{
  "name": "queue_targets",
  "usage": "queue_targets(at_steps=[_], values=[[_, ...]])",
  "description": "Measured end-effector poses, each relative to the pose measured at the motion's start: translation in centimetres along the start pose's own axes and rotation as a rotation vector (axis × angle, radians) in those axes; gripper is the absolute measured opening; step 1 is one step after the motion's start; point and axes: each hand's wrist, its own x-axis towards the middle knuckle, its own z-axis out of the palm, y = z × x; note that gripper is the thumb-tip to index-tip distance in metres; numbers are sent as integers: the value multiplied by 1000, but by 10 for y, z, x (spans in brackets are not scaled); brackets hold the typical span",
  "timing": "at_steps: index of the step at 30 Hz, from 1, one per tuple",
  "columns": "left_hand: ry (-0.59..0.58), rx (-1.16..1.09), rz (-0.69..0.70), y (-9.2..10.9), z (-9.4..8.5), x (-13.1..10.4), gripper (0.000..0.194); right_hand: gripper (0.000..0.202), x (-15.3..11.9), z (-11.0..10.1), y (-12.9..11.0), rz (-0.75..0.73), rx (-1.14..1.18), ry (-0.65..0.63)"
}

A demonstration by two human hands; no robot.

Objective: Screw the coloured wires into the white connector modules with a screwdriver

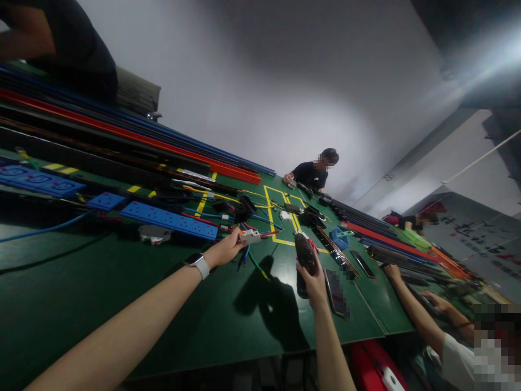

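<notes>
My left hand [225, 248], with a watch on its wrist, is closed on a small white-grey connector block [249, 237]. Red, blue and green-yellow wires [257, 263] run by the block, beside the end of a blue socket strip [175, 220]. In my right hand [315, 281] is a dark cordless screwdriver [305, 254], its body tilted forward over the table. The screwdriver and the block are apart. Which wires enter the block I cannot make out. Another white block [285, 216] lies on the table beyond both hands.
The green table [195, 309] bears long blue and orange profiles [228, 171] at the back. A phone [336, 293] lies right of my right hand, with a blue bin [341, 238] farther off. A co-worker's hand [393, 273] is at the right; another person [313, 174] sits across.
</notes>
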Motion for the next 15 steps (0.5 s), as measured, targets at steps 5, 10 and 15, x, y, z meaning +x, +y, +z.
queue_targets(at_steps=[5,10,15], values=[[-11,59,7,-2,3,-2,24,34,-41,7,-22,31,289,-35],[-34,149,22,-2,7,-2,19,24,-86,24,-38,92,376,-114],[-79,176,71,1,6,-3,17,20,-116,35,-44,53,177,-249]])
